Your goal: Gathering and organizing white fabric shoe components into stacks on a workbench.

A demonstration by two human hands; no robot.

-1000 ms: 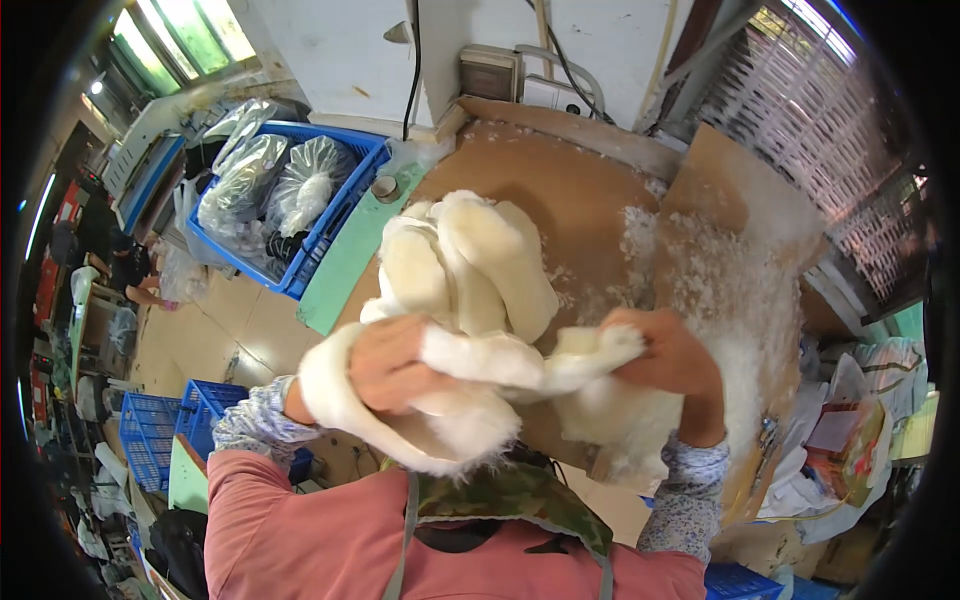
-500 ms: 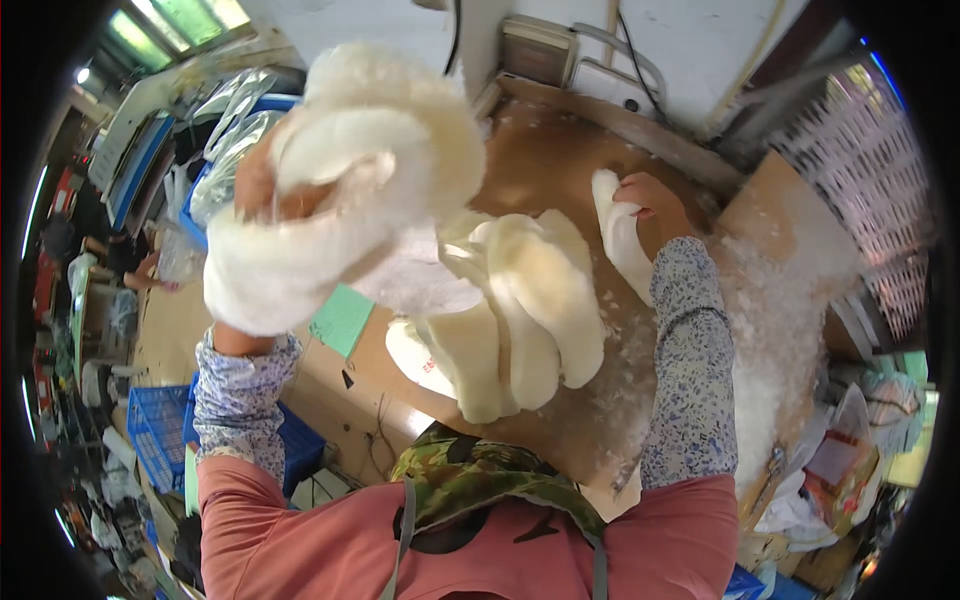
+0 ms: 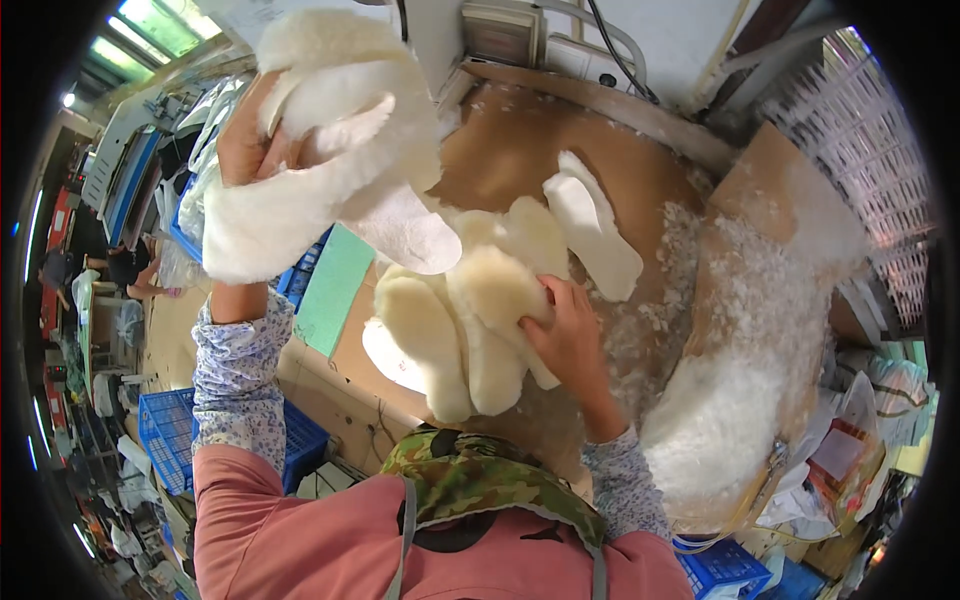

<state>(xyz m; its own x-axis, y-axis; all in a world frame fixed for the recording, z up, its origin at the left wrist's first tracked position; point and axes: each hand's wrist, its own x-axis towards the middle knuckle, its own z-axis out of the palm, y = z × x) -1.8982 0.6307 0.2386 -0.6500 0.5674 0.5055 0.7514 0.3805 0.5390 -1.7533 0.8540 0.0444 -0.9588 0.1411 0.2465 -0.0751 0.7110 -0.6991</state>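
Note:
Raised at the upper left, my left hand (image 3: 245,135) is closed around several fluffy cream insoles (image 3: 290,215) that fan out in different directions. One of them hangs with its smooth white side showing, over the pile below. On the brown work surface lies a pile of fleece insoles (image 3: 425,330), side by side and overlapping. My right hand (image 3: 570,335) grips the right edge of an insole (image 3: 500,285) on top of this pile, thumb over its fluffy face; the fingers' undersides are hidden. Farther right, two overlapping white insoles (image 3: 595,225) lie apart, beyond my right hand.
Loose white fluff (image 3: 720,400) covers a brown board at the right. A green sheet (image 3: 335,290) lies left of the pile, above blue plastic crates (image 3: 165,435). A white woven basket (image 3: 850,170) stands at the far right. Another person (image 3: 135,265) is at the far left.
My right hand has left the white insoles at the right and moved left and nearer onto the pile. My left hand has risen slightly with its insoles.

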